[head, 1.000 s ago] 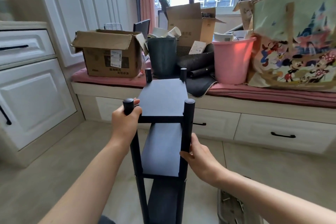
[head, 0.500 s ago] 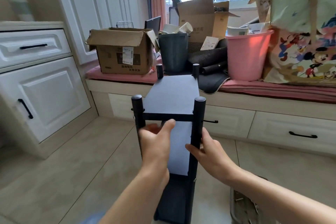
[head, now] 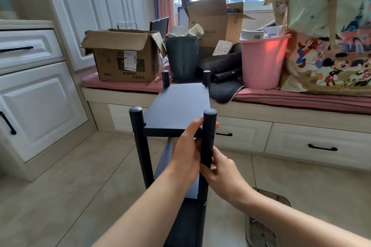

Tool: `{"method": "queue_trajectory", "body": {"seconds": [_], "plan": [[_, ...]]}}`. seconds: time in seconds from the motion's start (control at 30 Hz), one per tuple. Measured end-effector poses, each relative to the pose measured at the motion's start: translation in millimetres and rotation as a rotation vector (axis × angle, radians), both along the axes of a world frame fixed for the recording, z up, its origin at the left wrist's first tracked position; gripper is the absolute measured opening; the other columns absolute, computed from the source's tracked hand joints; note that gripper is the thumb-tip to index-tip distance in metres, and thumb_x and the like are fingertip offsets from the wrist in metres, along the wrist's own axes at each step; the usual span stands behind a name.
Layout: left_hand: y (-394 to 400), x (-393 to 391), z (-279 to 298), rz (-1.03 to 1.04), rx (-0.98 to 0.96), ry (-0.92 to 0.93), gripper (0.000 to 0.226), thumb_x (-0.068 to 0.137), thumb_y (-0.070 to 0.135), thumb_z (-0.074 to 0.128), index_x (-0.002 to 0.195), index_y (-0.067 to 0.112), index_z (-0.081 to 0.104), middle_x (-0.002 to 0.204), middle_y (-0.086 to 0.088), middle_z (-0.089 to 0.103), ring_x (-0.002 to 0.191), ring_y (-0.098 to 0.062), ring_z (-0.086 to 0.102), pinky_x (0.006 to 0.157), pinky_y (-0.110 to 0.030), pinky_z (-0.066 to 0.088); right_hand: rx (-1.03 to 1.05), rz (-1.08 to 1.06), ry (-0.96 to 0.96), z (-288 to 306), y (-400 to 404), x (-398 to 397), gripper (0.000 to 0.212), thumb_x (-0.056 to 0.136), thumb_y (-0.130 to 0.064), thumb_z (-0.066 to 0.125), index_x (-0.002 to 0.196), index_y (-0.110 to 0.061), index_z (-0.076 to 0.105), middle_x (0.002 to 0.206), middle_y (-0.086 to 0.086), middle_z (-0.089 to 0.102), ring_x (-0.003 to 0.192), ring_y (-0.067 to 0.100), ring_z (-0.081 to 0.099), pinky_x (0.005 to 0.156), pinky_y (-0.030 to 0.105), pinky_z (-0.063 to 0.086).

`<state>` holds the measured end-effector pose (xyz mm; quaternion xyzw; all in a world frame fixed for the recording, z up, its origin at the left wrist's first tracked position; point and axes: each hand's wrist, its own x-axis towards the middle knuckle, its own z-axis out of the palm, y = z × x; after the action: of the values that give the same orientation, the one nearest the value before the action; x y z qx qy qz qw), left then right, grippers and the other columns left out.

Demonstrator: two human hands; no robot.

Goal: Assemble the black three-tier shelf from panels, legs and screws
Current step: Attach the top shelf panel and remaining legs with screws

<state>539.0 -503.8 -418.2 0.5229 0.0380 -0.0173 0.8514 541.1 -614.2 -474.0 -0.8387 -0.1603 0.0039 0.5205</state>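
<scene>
looking pretty close to done here tbh. black three-tier shelf standing upright on the tile floor, near the window bench, with the top panel sitting between four legs and at least one lower panel showing underneath; bottom tier mostly hiding behind the arms, so not swearing all three are fixed.

left hand reaching across to the near right leg, fingers curling round it just at the top panel's near edge. right hand gripping that same leg lower down, fingers clamping on it from the right side. both hands touching each other around the post, basically. guessing at tightening or wiggle-testing that corner joint, not seeing any tool or screw in either hand though.

small silvery screw head showing on the near left leg at top panel height, another one lower on the near right leg, so fastening looking largely done. hole or screw spot on the near right leg beside the top panel too dark for telling filled or not.

tray thing sitting on the floor at the near right with what looks like leftover hardware, too blurry for counting. probably just checking remaining screws and squaring things up left.
</scene>
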Motion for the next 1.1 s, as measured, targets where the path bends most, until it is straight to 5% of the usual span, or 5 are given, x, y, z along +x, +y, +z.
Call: {"method": "queue_trajectory", "body": {"seconds": [0.23,0.53,0.93,1.1], "plan": [[-5,3,-5,0.000,-0.024,0.017,0.023,0.068,0.042,0.061,0.063,0.026,0.078,0.104,-0.009,0.060,0.082,-0.016,0.057,0.066,-0.023,0.050,0.017,0.002,-0.009,0,-2,-2,0.041,0.095,-0.013,0.058,0.130,-0.034,0.054,0.099,-0.010,0.073,0.094,0.009,0.068,0.089,0.036,0.056],[-1,4,-10,-0.052,-0.020,-0.003,0.022,0.070,0.042,0.060,0.060,0.029,0.074,0.103,-0.005,0.078,0.081,-0.013,0.070,0.065,-0.030,0.051,0.026,0.024,-0.012,1,-2,-2,0.036,0.097,-0.017,0.059,0.128,-0.034,0.056,0.104,-0.012,0.072,0.101,0.007,0.066,0.093,0.036,0.054],[2,3,-13,-0.038,0.025,-0.010,0.022,0.074,0.042,0.059,0.062,0.032,0.074,0.106,-0.005,0.077,0.103,-0.017,0.071,0.088,-0.037,0.047,-0.006,0.022,-0.033,0,-2,-2,0.038,0.096,-0.018,0.061,0.130,-0.035,0.054,0.105,-0.013,0.071,0.099,0.007,0.067,0.092,0.033,0.055],[-8,-2,-14,0.109,0.112,-0.058,0.029,0.088,0.050,0.056,0.096,0.030,0.074,0.107,-0.009,0.077,0.100,-0.016,0.074,0.082,-0.036,0.051,-0.049,0.040,-0.047,0,-4,-2,0.033,0.097,-0.018,0.059,0.128,-0.028,0.055,0.102,-0.014,0.070,0.094,-0.001,0.067,0.082,0.014,0.053]]}}
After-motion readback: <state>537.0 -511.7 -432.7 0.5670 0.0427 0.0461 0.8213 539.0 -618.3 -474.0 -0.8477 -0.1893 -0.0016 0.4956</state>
